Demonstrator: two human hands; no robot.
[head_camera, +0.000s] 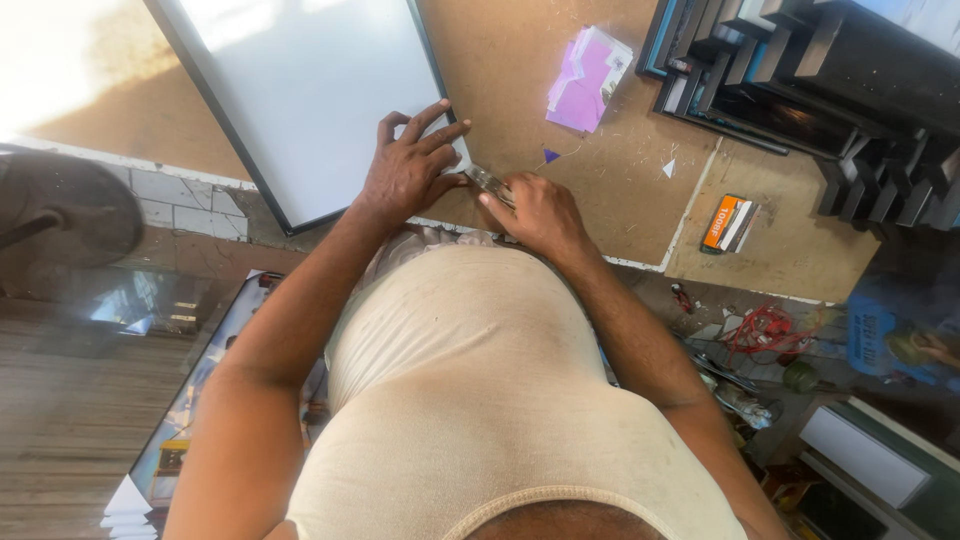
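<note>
- Pressing flat, my left hand (410, 170) spreads its fingers on the near corner of the black-framed white picture backing board (310, 95), which lies on the brown hardboard worktable (520, 70).
- I see my right hand (535, 212) curled tight around a small metal hand tool (488, 180), its tip at that frame corner.
- Black empty frames (800, 70) lie stacked at the table's far right.

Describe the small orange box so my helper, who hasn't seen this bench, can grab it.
Start at the stack of black frames at the brown worktop's far right. Just below it lies the small orange box, alone on a paler board; nothing else up there is orange.
</note>
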